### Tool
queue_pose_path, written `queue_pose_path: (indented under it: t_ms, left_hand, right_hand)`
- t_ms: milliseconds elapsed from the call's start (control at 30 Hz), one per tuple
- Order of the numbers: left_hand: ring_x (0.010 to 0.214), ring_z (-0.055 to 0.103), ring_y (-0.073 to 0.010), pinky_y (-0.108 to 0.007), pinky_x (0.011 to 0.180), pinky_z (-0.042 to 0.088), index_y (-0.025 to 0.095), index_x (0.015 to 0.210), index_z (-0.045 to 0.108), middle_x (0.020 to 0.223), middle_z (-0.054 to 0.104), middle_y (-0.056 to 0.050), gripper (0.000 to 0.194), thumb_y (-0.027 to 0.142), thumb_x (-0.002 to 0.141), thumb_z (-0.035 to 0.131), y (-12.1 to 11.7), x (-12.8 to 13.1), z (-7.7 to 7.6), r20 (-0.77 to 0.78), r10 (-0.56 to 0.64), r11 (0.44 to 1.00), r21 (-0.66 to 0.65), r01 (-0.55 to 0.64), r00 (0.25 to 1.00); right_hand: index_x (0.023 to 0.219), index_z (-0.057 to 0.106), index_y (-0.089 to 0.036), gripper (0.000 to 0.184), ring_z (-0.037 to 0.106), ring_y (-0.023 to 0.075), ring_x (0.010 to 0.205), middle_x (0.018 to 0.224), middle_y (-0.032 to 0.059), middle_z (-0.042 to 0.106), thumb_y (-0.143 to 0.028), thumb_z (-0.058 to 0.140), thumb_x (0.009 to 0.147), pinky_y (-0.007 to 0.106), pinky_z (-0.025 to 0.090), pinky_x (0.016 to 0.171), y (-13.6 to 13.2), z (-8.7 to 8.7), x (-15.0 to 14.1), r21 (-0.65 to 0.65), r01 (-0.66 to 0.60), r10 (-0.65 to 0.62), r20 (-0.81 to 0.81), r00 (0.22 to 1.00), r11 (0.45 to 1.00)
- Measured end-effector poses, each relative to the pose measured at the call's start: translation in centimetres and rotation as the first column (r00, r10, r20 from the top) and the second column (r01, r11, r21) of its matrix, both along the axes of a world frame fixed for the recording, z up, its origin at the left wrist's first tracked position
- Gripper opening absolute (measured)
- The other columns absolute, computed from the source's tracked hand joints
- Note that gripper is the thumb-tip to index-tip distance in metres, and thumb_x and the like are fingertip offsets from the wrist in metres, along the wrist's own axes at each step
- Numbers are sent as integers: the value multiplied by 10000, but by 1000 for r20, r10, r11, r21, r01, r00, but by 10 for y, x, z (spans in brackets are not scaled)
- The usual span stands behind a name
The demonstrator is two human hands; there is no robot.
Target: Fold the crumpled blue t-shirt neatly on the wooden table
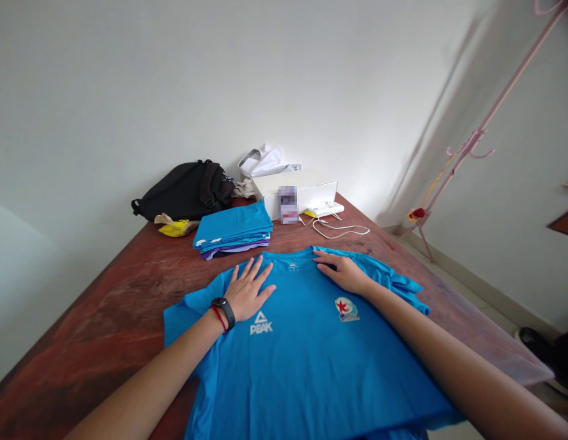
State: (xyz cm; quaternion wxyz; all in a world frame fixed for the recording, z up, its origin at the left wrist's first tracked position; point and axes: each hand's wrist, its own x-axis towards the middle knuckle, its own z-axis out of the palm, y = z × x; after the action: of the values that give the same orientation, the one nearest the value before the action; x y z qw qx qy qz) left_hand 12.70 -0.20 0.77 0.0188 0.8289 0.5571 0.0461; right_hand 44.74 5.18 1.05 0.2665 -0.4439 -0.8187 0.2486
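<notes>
A blue T-shirt (pixel 306 354) with a white PEAK logo and a red star badge lies spread face up on the dark wooden table (pixel 105 324). My left hand (pixel 247 290) rests flat on the shirt's left shoulder, fingers spread; a black band and a red string circle its wrist. Near the collar, my right hand (pixel 341 269) lies flat on the right shoulder with fingers stretched out. Neither hand holds anything.
A stack of folded blue and purple shirts (pixel 233 231) sits behind the spread shirt. Further back are a black backpack (pixel 185 190), a yellow item (pixel 176 228), a white box (pixel 302 194) with cloth on top, and a white cable (pixel 341 229). A pink rack (pixel 476 137) stands right.
</notes>
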Motion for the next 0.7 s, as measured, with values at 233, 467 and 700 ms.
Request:
queue_pose_path:
  t_ms: [233,467,700]
  left_hand:
    - [1527,133,-320,-582,1192,168,383,1574,223,1665,122,-17,634,640,998,295,-10,-19,6,-25,-78,994,-75,76,997]
    - [1516,172,-340,-558,1182,204,374,1571,245,1664,146,-36,623,612,1004,344,-72,-83,22,-136,-103,989,-120,87,985]
    - [1407,402,-335,-475,1132,328,264,1439,527,1555,429,-90,613,625,964,384,-155,-128,49,-93,218,975,-23,-221,972]
  right_hand:
    - [1295,669,-255,414,416,293,1423,1528,24,461,-444,509,963,488,345,1191,1,-1,0,37,-37,34,73,997,999]
    - [1301,668,-260,418,406,308,1427,1532,23,458,-451,513,962,497,336,1193,5,-10,3,43,-45,41,96,995,998]
    - [1292,674,-269,421,415,315,1421,1530,12,459,-471,504,964,494,348,1186,6,-10,4,48,-45,40,100,994,998]
